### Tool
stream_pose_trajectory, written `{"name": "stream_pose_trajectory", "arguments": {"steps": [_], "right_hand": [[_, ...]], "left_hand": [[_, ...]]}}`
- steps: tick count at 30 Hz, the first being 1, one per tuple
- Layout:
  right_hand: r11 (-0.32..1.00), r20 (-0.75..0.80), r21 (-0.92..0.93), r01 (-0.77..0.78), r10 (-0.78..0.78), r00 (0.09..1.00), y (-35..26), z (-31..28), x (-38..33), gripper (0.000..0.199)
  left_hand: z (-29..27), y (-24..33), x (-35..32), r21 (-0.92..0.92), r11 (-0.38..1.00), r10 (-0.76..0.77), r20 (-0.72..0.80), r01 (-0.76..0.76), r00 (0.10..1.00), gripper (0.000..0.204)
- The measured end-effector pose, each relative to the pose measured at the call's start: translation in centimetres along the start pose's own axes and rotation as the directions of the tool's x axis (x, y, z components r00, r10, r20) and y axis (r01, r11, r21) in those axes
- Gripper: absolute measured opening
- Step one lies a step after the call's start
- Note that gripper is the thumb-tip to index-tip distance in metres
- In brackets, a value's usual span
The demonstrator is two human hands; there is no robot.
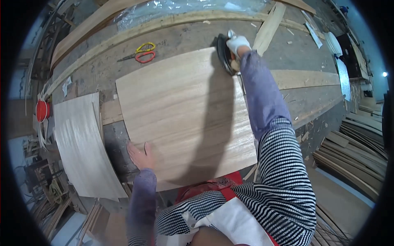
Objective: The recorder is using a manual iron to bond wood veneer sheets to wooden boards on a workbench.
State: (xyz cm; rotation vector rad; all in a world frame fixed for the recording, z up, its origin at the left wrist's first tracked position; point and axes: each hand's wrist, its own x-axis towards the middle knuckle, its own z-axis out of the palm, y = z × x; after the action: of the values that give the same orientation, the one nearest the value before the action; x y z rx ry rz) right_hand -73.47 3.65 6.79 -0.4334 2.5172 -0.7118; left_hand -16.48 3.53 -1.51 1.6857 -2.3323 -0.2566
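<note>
A rectangular sheet of pale wood veneer (176,106) lies in front of me on the workbench. My left hand (142,157) is bare and rests with fingers apart on the sheet's left edge, near the front corner. At the far right corner, my right hand (239,43), in a white glove, is closed on a dark tool that looks like a clothes iron (223,54). The iron stands tilted over the sheet's edge; my hand and sleeve cover part of it. Scissors (145,53) with one yellow and one red handle lie beyond the sheet.
To the left, a second, curved veneer sheet (82,139) overhangs the bench edge. Long wooden strips (305,78) and a loose narrow board (269,30) lie to the right and far side. Clear plastic film (164,14) is along the back. Stacked boards (349,156) stand at right.
</note>
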Motion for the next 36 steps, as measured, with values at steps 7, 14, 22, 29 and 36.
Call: {"name": "stream_pose_trajectory", "arguments": {"steps": [7, 14, 22, 29, 36], "right_hand": [[0.999, 0.107, -0.032, 0.008, -0.005, 0.994, 1.4, 0.0, -4.9, 0.027], [0.985, -0.064, -0.022, 0.171, -0.172, 0.983, 17.9, -0.9, -23.4, 0.035], [0.875, 0.122, 0.289, -0.388, 0.369, 0.922, 20.5, 0.3, -45.8, 0.036], [0.981, 0.249, 0.032, 0.193, -0.195, 0.949, 15.7, 10.4, -49.5, 0.034], [0.808, 0.524, -0.040, 0.587, -0.483, 0.701, 1.1, 25.3, -52.4, 0.037]], "left_hand": [[1.2, -1.2, -0.2, -0.020, 1.000, 0.004, 0.000, -0.004, 1.000, 0.067], [1.0, -0.9, -0.5, -0.053, 0.999, 0.011, -0.005, -0.011, 1.000, 0.061], [2.4, -2.8, -0.6, -0.142, 0.990, -0.013, -0.117, -0.004, 0.993, 0.055], [-0.3, -11.5, 1.0, -0.478, 0.871, 0.153, 0.040, -0.115, 0.987, 0.044], [-12.7, -16.8, -10.4, -0.841, 0.489, -0.116, 0.199, 0.230, 0.973, 0.028]]}}
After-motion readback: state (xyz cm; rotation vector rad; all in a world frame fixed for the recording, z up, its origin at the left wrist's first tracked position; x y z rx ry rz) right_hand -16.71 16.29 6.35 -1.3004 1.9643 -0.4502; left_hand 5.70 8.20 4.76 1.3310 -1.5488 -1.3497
